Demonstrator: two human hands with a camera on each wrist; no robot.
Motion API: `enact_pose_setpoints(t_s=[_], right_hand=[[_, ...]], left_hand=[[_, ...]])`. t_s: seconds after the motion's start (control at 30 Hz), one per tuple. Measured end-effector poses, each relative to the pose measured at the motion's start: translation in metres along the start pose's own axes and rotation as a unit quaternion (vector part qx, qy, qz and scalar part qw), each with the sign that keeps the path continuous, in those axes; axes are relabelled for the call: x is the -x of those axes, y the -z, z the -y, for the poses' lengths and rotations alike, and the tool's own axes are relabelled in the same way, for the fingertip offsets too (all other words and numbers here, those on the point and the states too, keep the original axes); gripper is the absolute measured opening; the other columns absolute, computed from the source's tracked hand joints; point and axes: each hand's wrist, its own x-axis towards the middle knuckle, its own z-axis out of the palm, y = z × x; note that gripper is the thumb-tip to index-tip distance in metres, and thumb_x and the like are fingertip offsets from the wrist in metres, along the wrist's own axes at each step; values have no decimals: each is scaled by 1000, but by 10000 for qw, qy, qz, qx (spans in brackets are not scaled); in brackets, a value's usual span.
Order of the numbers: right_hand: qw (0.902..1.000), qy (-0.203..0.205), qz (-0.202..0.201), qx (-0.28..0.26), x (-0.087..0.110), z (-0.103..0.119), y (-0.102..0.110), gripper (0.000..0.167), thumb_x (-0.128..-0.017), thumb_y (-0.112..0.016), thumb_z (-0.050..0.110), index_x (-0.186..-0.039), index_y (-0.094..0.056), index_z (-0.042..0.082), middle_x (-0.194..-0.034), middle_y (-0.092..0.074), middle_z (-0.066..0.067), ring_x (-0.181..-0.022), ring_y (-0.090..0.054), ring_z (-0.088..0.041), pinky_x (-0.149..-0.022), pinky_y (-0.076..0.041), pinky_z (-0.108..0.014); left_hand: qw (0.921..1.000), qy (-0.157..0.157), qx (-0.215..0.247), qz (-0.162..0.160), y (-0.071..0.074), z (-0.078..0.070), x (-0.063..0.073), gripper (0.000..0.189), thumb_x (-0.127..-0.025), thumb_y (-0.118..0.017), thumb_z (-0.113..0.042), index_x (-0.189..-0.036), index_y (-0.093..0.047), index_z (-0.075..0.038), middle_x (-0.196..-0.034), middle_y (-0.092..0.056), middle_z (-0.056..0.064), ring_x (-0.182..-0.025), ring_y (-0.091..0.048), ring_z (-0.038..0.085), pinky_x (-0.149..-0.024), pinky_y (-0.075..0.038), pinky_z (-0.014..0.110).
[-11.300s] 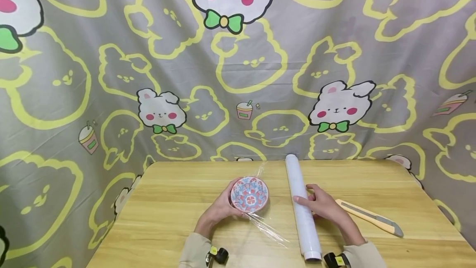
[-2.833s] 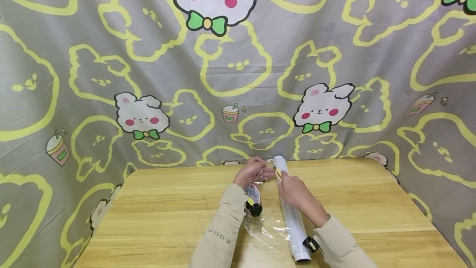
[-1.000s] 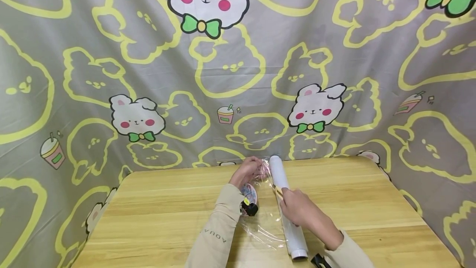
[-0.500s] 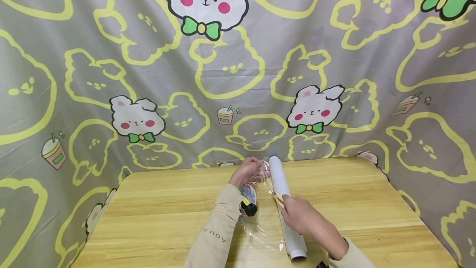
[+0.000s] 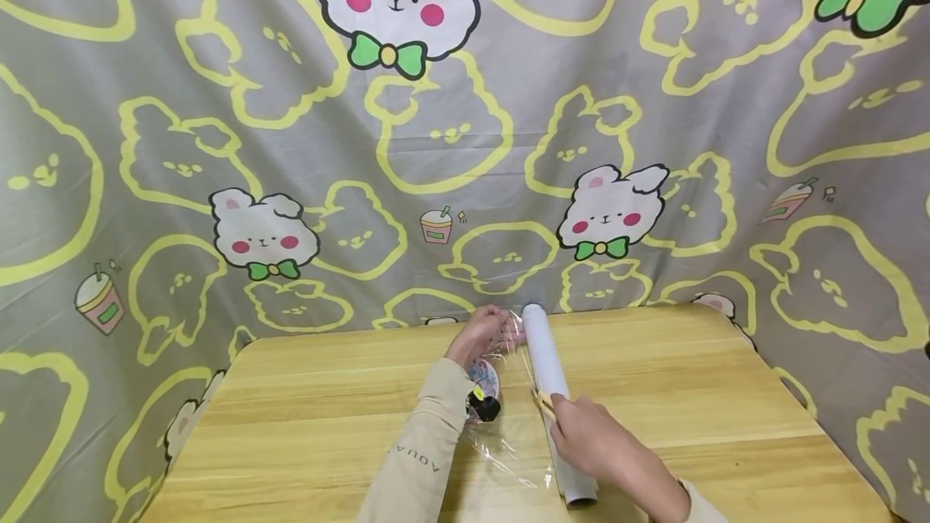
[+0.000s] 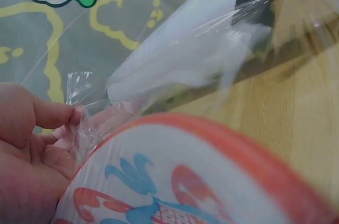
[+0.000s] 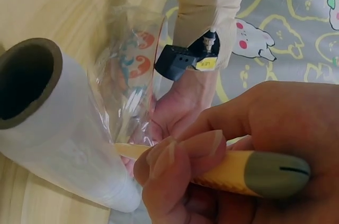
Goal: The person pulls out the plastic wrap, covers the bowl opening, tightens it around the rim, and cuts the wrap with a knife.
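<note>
Near the table's far edge, my left hand (image 5: 475,336) pinches clear plastic wrap (image 6: 85,128) between thumb and finger. Under that wrist is a bowl (image 5: 488,378) with a red-and-blue pattern, partly hidden by the sleeve and covered by wrap in the right wrist view. A long white roll of plastic wrap (image 5: 546,353) lies to its right, its film stretching over to the bowl. My right hand (image 5: 592,434) grips a yellow utility knife (image 7: 228,168) with a grey end. The knife's front (image 5: 542,400) is at the roll's left side, against the film.
Everything lies on a light wooden table (image 5: 327,418). A grey curtain (image 5: 450,144) with rabbit prints hangs right behind its far edge. Loose shiny film (image 5: 508,462) spreads over the wood in front of the bowl.
Earlier the knife lay on the table and my left hand held the bowl. Since then my right hand took the knife and moved it along the roll towards me; my left hand shifted to the film.
</note>
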Motion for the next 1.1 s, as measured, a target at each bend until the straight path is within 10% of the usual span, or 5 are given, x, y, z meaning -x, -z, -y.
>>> enact_pose_setpoints(t_s=[0.53, 1.1], right_hand=[[9999, 131, 101, 42, 24, 4, -4, 43, -96, -53, -2, -134, -50, -21, -71, -61, -16, -47, -41, -14, -42, -40, -31], [9969, 731, -131, 277, 48, -2, -15, 14, -89, -64, 2, -101, -56, 1, -58, -46, 4, -47, -39, -8, -40, -36, -26]], left_hand=[[10000, 7, 13, 22, 1, -5, -1, 15, -108, -44, -7, -103, -53, 4, -98, -57, 12, -77, -65, 18, -71, -59, 29], [9998, 95, 75, 178, 3, -5, 0, 19, -110, -43, -11, -111, -53, 6, -107, -70, 28, -95, -74, 32, -66, -57, 26]])
